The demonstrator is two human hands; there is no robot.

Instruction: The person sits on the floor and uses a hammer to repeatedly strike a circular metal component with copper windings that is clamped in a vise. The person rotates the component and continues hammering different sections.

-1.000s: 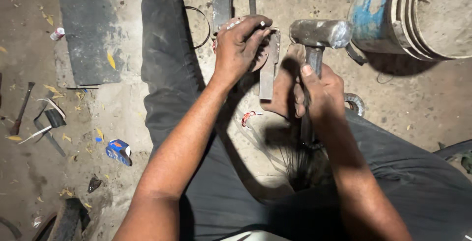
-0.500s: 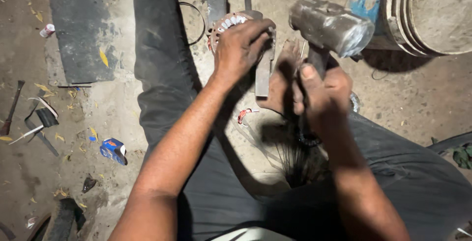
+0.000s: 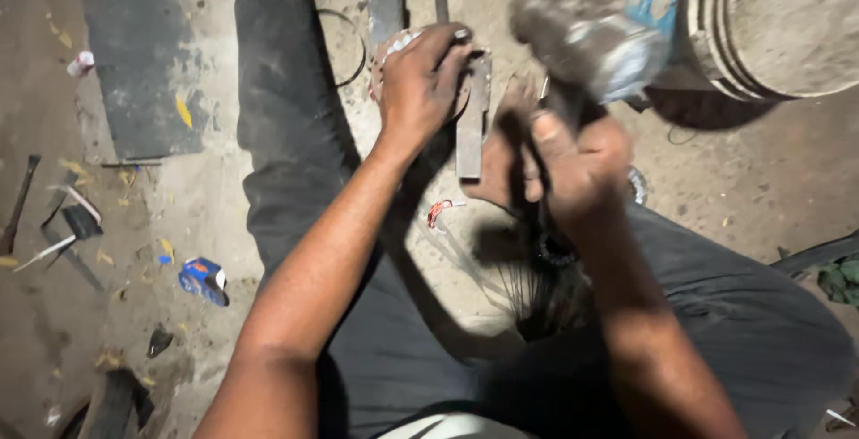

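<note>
Right grip around raised hammer — left hand on round part.

I saw both forearms bare to the elbow, no sleeves, gloves or rings on my left hand or right hand. My legs wore dusty dark grey trousers.

- Dim, warm light; the floor is brightest toward 2 o'clock.
- Hammer and right hand smeared by motion blur.
- Bucket throws a dark shadow toward 7 o'clock.
- Corners fall murky.
</note>
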